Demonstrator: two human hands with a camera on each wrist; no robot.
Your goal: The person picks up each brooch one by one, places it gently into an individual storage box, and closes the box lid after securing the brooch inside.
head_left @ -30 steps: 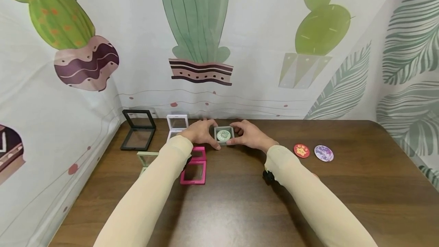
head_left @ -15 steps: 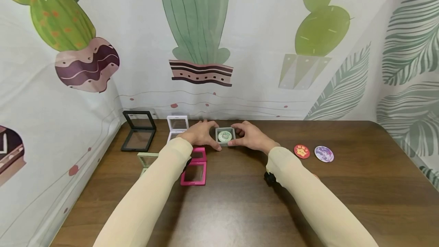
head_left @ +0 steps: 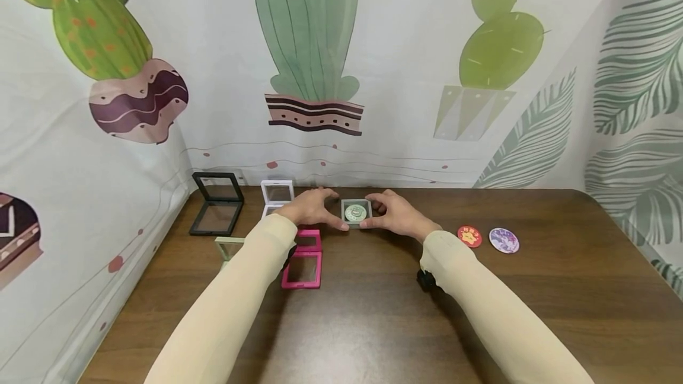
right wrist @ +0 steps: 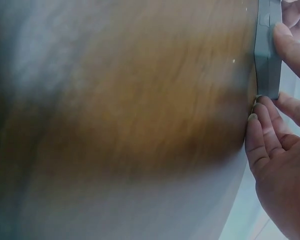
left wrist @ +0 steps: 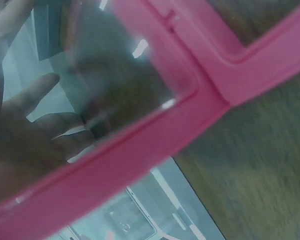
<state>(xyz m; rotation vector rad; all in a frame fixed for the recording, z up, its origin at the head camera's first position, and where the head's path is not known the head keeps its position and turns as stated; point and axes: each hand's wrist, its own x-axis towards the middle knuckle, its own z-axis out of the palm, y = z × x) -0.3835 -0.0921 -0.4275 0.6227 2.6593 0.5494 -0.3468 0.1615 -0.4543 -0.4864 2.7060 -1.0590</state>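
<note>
The left sleeve (head_left: 233,292) partly hides the green frame (head_left: 229,246); the mint badge (head_left: 355,213) is too small to make out clearly; the right wrist view blurs the bench (right wrist: 150,100)

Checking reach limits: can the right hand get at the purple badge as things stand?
Probably, but only after letting go: the right hand grips the gray case. The purple badge lies uncovered on the table, right of the red badge.
</note>
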